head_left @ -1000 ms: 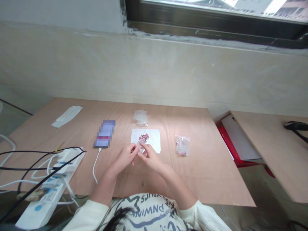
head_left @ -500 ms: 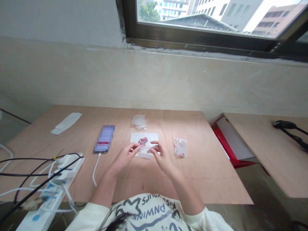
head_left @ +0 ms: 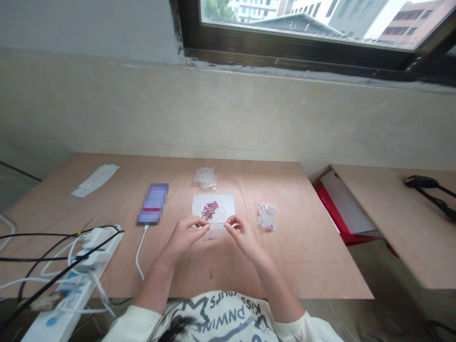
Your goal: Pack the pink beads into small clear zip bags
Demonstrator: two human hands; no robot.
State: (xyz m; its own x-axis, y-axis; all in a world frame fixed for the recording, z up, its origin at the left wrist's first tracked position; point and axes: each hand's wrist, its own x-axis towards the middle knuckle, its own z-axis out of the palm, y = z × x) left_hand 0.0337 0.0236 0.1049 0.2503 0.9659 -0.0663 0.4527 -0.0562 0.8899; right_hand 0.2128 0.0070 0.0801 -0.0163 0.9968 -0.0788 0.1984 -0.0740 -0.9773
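Head camera gave me a steady look down at the pale plywood desk (head_left: 302, 247) from where I sat at the controls. The left hand (head_left: 184, 236) and right hand (head_left: 244, 237) each held a closed pinching grip, thumb against fingers, on a thin pale thread (head_left: 217, 222) drawn nearly straight between them. Compared with the frame half a second earlier, both hands sat a little lower in my view and nearer the sheet's near edge, and the view had tilted slightly.

The thread ran just over a white paper sheet (head_left: 200, 203), close below a small cluster of pink and silver beads (head_left: 210, 210) lying on it. A small clear plastic bag holding pink beads (head_left: 266, 216) lay to the right of the sheet, and a crumpled clear plastic bag (head_left: 205, 178) lay beyond it. Further left sat a smartphone with a pixelated screen (head_left: 153, 203), its white charging cable (head_left: 140, 251) trailing toward me, near a white power strip (head_left: 101, 240).
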